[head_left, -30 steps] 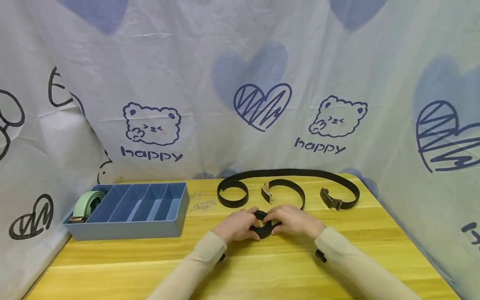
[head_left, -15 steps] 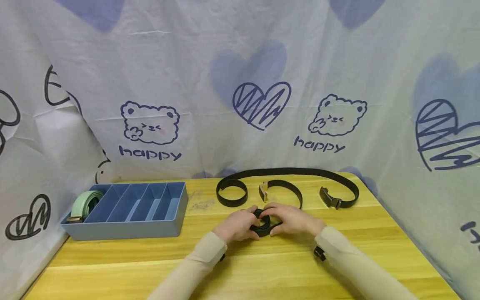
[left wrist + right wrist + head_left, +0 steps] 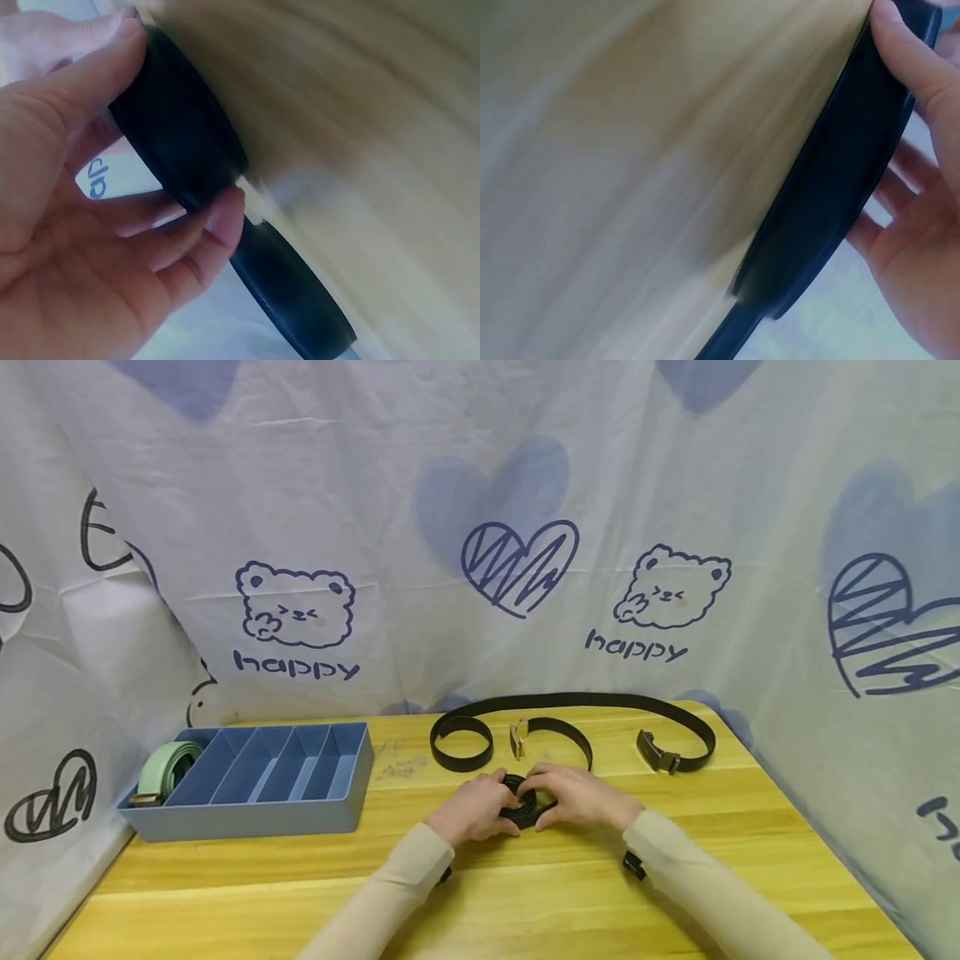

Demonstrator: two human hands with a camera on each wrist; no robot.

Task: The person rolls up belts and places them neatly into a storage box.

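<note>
A black belt is wound into a small coil (image 3: pixel 527 818) on the wooden table, and both hands are on it. My left hand (image 3: pixel 474 808) grips the coil's left side; in the left wrist view the thumb and fingers curl round the rolled strap (image 3: pixel 176 120). My right hand (image 3: pixel 581 797) holds the right side, its thumb pressing the outer strap (image 3: pixel 825 172) in the right wrist view. Behind the right hand, an unrolled stretch of black strap (image 3: pixel 573 732) curves back to a gold-toned buckle (image 3: pixel 517 740). Part of the strap is hidden by the right hand.
A second black belt (image 3: pixel 585 700) arcs along the table's back, its dark buckle (image 3: pixel 660 757) at right and its other end curled into a loop (image 3: pixel 462 763). At left stands a blue divided box (image 3: pixel 247 822); a rolled green belt (image 3: pixel 167 768) sits in its leftmost compartment.
The gold-buckled end has slid left and slightly back, and its free strap arc has shifted left too. Both hands stay on the coil, the right one moving slightly left.
</note>
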